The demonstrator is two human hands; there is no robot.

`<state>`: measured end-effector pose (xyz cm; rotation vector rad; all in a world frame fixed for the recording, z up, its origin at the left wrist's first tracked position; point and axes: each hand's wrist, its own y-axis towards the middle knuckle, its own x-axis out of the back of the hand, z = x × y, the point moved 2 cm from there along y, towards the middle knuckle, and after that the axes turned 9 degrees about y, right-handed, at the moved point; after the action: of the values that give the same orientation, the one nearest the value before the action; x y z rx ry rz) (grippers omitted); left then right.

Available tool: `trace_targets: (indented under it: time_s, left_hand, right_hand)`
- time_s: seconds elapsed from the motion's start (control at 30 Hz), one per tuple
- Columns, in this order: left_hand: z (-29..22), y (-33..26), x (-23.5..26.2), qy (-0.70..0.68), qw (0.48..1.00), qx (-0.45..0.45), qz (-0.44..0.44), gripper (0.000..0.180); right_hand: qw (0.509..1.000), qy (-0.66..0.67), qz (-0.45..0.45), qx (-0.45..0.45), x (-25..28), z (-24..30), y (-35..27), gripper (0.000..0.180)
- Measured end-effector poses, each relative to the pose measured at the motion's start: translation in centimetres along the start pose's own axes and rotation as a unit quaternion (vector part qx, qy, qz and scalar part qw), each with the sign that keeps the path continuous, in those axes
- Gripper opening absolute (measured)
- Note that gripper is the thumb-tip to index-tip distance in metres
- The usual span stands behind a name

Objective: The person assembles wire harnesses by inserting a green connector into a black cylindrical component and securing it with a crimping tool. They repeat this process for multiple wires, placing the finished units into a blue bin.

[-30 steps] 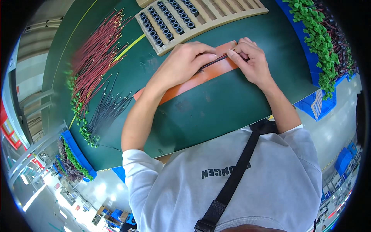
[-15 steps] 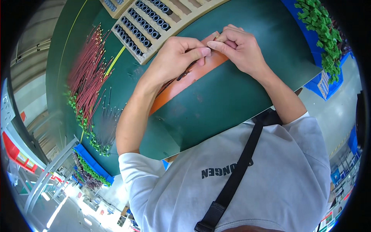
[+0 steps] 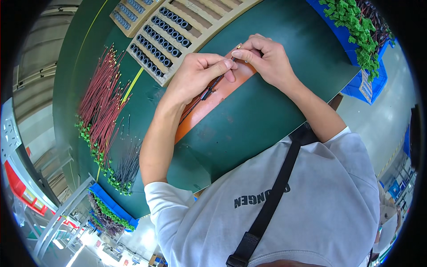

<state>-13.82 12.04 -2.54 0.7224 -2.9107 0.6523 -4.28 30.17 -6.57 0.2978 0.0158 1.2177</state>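
Both hands have drifted toward 12 o'clock since a second ago, when they worked over the orange flat strip [image 3: 209, 104]. The left hand [image 3: 195, 75] pinches the thin dark wire with a small black sleeve [image 3: 206, 94], which trails toward 7 o'clock across the strip on the green worktop [image 3: 267, 111]. The right hand [image 3: 267, 60] grips its brass-tipped end at 12 o'clock, beside the beige slotted tray [image 3: 178, 40]
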Motion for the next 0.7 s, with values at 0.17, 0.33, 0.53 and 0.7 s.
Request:
trace_targets:
  time_s: [0.17, 0.33, 0.53, 0.7]
  left_hand:
    - [0.6, 0.1, -0.2, 0.010, 1.000, -0.019, -0.016, 0.026]
    - [-0.4, 0.0, 0.1, 0.010, 1.000, 0.016, -0.003, 0.022]
    - [0.0, 1.0, 0.4, 0.045, 0.998, 0.037, 0.024, 0.013]
    - [-1.0, 1.4, -0.9, 0.208, 0.973, 0.096, -0.004, 0.012]
  right_hand:
    - [0.998, -0.026, 0.043, 0.043, -0.2, 0.1, 0.1, 0.022]
    - [0.997, -0.027, 0.040, 0.053, 0.0, 0.3, 0.1, 0.022]
    - [0.994, -0.047, 0.062, 0.071, 0.2, 0.4, -0.1, 0.022]
    - [0.989, -0.069, 0.081, 0.102, 0.3, -0.3, -0.4, 0.023]
